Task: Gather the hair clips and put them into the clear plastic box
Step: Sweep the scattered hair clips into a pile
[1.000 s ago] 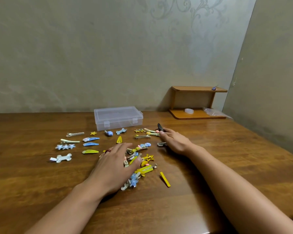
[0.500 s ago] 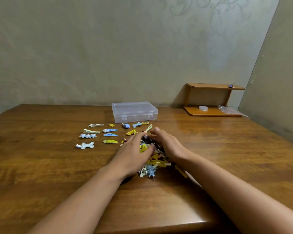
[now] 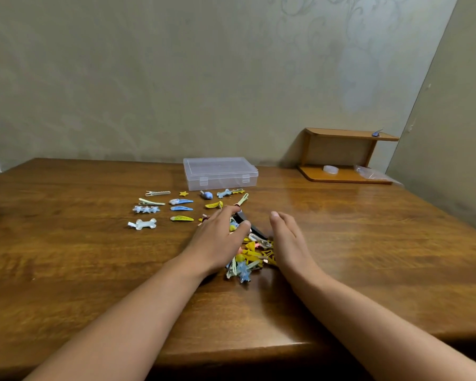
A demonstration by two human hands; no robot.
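Between two hands [image 3: 220, 237] [image 3: 289, 240], one clip pile [image 3: 252, 254]; beyond, one shut box [image 3: 220, 173].

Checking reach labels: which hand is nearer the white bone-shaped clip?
Left. The left hand lies just right of the bone-shaped clip; the right hand sits farther right, beyond the clip pile.

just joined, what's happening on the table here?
A person is gathering hair clips on a wooden table. The left hand and right hand cup a pile of clips from either side, neither gripping anything. More loose clips lie in rows to the left, untouched. The clear plastic box sits behind them with its lid shut, so nothing is in it yet.
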